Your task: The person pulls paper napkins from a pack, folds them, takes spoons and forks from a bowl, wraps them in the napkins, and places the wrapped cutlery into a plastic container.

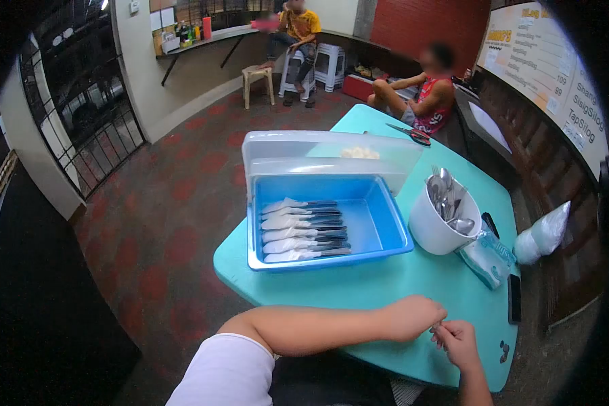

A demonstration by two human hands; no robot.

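Note:
My left hand (pixel 413 317) and my right hand (pixel 457 340) meet above the near right part of the turquoise table (pixel 298 291). Both have closed fingers, pinched together at the tips around something too small to make out. Ahead of them stands a white bucket (pixel 430 233) of metal spoons and forks (pixel 446 196). To the left sits a blue plastic bin (pixel 365 260), its clear lid (pixel 304 145) raised at the back. Several cutlery bundles (pixel 294 233), wrapped in white tissue with dark handles showing, lie in a row inside its left half.
Beside the bucket lies a tissue pack (pixel 487 260); a filled clear plastic bag (pixel 543 233) is at the right edge. A phone (pixel 514 299) and several coins (pixel 504 352) lie nearer. Scissors (pixel 413 134) rest at the far end. Two people sit beyond, near stools (pixel 330 66).

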